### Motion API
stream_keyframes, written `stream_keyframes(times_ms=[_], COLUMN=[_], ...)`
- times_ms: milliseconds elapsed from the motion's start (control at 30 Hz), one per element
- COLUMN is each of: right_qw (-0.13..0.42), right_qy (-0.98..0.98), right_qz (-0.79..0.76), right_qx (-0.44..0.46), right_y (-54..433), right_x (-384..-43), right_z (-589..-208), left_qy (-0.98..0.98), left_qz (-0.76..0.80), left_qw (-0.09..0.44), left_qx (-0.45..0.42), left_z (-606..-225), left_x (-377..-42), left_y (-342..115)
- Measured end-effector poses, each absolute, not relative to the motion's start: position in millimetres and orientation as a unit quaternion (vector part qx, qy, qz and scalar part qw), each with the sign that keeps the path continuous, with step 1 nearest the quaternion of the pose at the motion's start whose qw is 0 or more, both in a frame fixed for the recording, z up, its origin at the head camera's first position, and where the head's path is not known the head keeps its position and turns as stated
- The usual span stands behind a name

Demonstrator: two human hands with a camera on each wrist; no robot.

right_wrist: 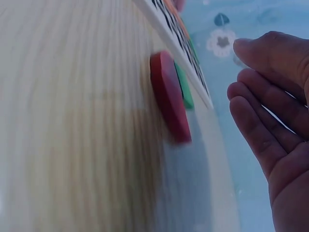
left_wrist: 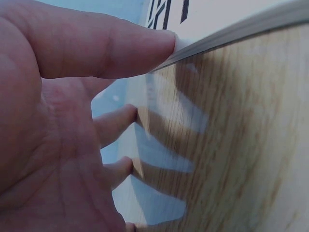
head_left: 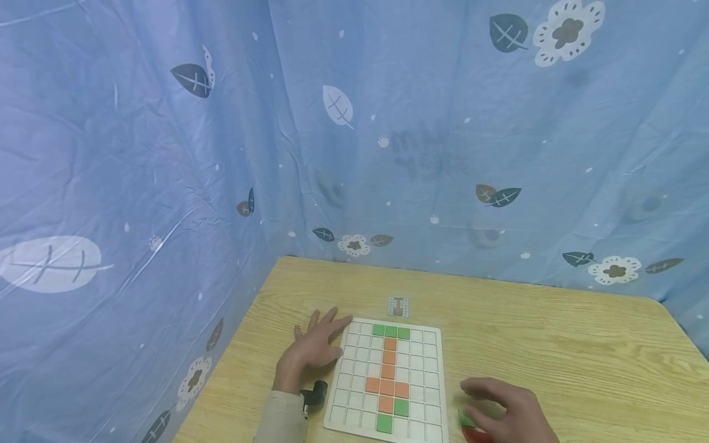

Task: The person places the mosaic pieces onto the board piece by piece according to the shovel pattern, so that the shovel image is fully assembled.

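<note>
A white gridded board point(head_left: 352, 381) lies on the table, with green tiles point(head_left: 391, 331) and orange tiles point(head_left: 387, 386) in some of its squares. At its left side is my left hand point(head_left: 312, 349), fingers spread; in the left wrist view its thumb point(left_wrist: 120, 50) touches the board's edge and other fingertips meet the tabletop. To the right of the board, my right hand point(head_left: 512, 409) hovers with loosely bent fingers and nothing visible between them. Below it, partly hidden in the head view, are a red curved piece point(right_wrist: 169, 96) and a green piece point(right_wrist: 187, 94), side by side.
A small card point(head_left: 399, 306) printed with a grid pattern lies just beyond the board. Black gear point(head_left: 316, 394) sits at the left wrist. Blue patterned curtains point(head_left: 415, 154) hang behind and to the left of the wooden table point(head_left: 554, 332).
</note>
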State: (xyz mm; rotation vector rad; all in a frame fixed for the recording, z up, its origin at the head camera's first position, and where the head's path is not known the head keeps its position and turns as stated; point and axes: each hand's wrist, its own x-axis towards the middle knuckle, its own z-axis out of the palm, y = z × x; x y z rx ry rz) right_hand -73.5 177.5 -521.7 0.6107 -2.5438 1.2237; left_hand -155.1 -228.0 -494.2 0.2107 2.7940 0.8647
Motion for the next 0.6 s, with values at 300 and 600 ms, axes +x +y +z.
stream_keyframes(times_ms=[300,600], right_qw=[0.038,0.080], right_qy=[-0.896,-0.872], right_qz=[0.400,0.422], right_qx=[0.190,0.233], right_y=[197.6,195.4], right_x=[-70.3,-69.4], right_z=[-527.5,-540.1], left_qy=[0.947,0.946], left_qz=[0.296,0.299], left_qw=[0.104,0.104], left_qx=[0.070,0.074], left_z=[-496.3,-495.8], left_x=[-155.5,-155.2], left_y=[-228.6,-228.8])
